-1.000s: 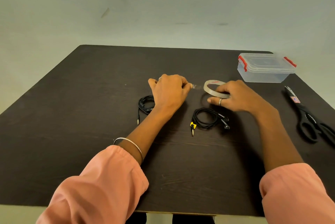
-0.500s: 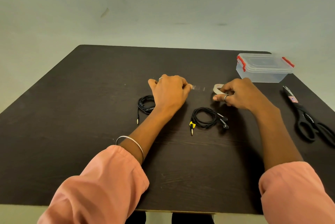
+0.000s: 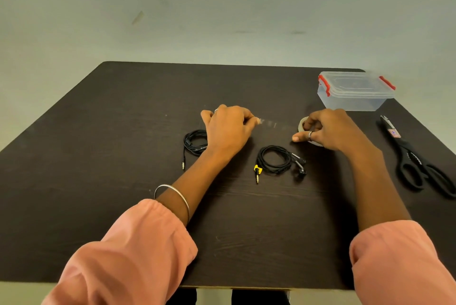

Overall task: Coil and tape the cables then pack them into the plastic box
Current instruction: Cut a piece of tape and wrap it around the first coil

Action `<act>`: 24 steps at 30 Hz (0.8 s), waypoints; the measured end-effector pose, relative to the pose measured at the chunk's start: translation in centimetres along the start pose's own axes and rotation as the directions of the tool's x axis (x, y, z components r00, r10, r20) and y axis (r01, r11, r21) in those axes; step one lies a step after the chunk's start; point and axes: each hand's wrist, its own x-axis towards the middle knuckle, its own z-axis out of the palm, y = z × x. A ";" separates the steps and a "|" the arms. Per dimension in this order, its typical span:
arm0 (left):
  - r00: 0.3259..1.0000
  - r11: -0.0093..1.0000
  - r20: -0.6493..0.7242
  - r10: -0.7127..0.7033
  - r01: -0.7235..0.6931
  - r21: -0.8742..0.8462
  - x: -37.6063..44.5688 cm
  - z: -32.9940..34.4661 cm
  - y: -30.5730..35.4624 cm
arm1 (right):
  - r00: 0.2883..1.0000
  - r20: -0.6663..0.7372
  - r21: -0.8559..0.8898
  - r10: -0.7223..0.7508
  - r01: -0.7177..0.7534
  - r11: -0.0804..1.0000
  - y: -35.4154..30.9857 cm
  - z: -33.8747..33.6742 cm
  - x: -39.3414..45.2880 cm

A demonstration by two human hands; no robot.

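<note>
Dark wood tabletop (image 3: pixel 123 206) fills my view, a plain pale wall behind it. Taking the yellow-plugged cable (image 3: pixel 274 159) as my landmark: it lies coiled nearest me, untaped, just short of the gap between both hands. Left of it and slightly farther, a second coiled cable (image 3: pixel 195 142) lies partly under my left wrist. Beyond the landmark, my left hand (image 3: pixel 229 129) pinches the free end of a clear tape strip (image 3: pixel 274 125), while my right hand (image 3: pixel 330 129) grips the tape roll (image 3: pixel 302 125); I judge they stand apart to draw out a length for binding. Right of the landmark lie scissors (image 3: pixel 417 164), handy for cutting. Farthest right sits the plastic box (image 3: pixel 355 97), lid on.
</note>
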 end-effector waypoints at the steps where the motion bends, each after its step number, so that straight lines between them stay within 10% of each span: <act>1: 1.000 1.000 0.004 -0.003 0.003 0.000 -0.1 0.0 0.0 | 1.000 -0.005 0.021 -0.006 0.006 1.000 0.0 0.1 0.0; 12: 0.999 0.998 0.005 0.048 -0.048 0.051 -0.9 -0.2 0.7 | 0.976 -0.216 -0.011 -0.027 0.025 1.000 -0.3 -0.4 -3.5; 24: 0.993 0.989 -0.051 0.108 -0.112 -0.097 -2.7 0.4 3.8 | 0.708 -0.398 -0.028 0.583 -0.644 0.764 5.3 -2.2 -13.2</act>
